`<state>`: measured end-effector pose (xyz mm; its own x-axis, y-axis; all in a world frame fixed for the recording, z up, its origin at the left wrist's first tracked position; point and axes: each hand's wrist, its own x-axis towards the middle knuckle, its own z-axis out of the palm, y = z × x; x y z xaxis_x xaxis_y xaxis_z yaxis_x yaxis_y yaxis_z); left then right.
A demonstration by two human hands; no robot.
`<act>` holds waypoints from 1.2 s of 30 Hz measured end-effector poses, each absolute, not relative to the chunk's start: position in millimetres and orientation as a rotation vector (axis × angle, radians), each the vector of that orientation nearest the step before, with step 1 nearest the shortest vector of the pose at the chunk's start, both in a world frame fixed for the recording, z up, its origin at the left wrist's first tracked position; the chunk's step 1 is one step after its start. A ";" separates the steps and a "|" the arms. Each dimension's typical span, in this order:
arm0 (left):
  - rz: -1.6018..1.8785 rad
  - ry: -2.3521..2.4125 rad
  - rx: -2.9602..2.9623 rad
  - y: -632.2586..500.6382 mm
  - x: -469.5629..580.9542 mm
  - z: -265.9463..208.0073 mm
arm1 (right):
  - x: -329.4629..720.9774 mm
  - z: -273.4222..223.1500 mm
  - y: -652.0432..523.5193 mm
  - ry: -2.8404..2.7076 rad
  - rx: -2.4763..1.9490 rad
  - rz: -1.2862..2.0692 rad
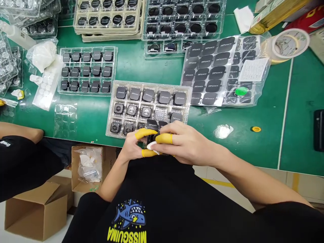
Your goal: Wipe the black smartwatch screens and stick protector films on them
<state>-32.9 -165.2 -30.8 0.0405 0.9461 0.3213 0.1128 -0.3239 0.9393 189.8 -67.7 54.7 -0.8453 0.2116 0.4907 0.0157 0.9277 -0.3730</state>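
At left, tray [87, 94] full of dark-topped units [86, 56] | centre, second tray [161, 114]: top row dark-topped, five bare units [132, 110] visible below, seemingly left to do | left hand [133, 145] pinching black unit [151, 138] at its near edge | right hand [186, 141] gripping white pad [153, 145] beside it | right, sheets [211, 72]

Head cam, abv, facing fwd/dn; hands [187, 143] nr, bench [265, 148] beyond.

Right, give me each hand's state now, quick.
Left hand: closed, holding a small black piece.
Right hand: closed, holding a white pad by that piece.
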 end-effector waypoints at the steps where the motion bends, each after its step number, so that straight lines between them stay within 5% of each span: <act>1: 1.359 1.109 1.549 -164.6 -32.7 -29.8 | 188.5 54.1 -66.7 -2.538 -0.196 0.421; 5: 1.336 1.105 1.541 -163.6 -32.6 -27.8 | 185.7 52.0 -63.6 -2.515 -0.276 0.295; 10: 1.356 1.120 1.545 -165.0 -35.2 -33.8 | 188.3 54.6 -64.6 -2.559 -0.091 0.578; 17: 1.360 1.101 1.516 -162.8 -33.6 -25.6 | 186.3 51.3 -61.0 -2.534 -0.290 0.197; 22: 1.353 1.136 1.493 -164.0 -35.4 -24.0 | 189.0 54.5 -68.0 -2.601 -0.168 0.385; 36: 1.355 1.232 1.384 -164.6 -39.8 -20.0 | 195.7 33.0 -66.5 -2.474 -0.416 0.263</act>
